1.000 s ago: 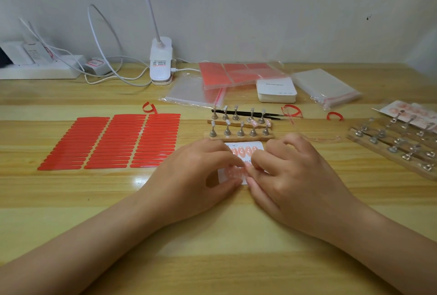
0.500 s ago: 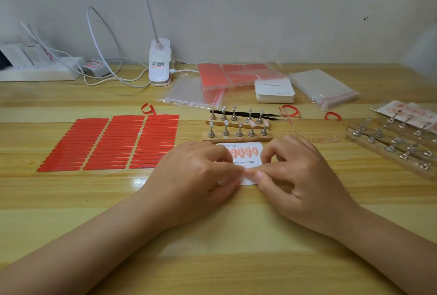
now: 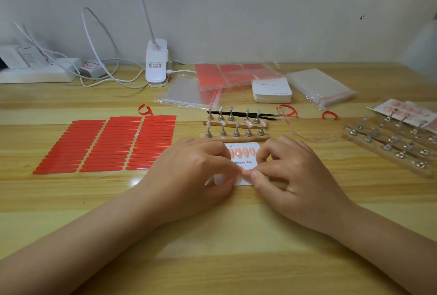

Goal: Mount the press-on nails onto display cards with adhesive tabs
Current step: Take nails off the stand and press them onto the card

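A: From the head view we see the display card (image 3: 246, 164) lying flat on the wooden surface (image 3: 212, 247), just in front of the near nail stand (image 3: 234, 135). A row of orange press-on nails (image 3: 242, 152) sits along its top edge.

B: And our hands? The left hand (image 3: 189, 174) rests on the card's left side, fingers curled, its grip narrow, pinching at the card's lower middle.

A: The right hand (image 3: 295, 176) meets it there, thumb and forefinger pinched narrow. We cannot tell what small thing sits between the fingertips.

B: To the left we see the red adhesive tabs (image 3: 106, 144) in three columns, well apart from the card. Black tweezers (image 3: 238, 114) lie behind the stands, and a second rack (image 3: 387, 145) sits far right.
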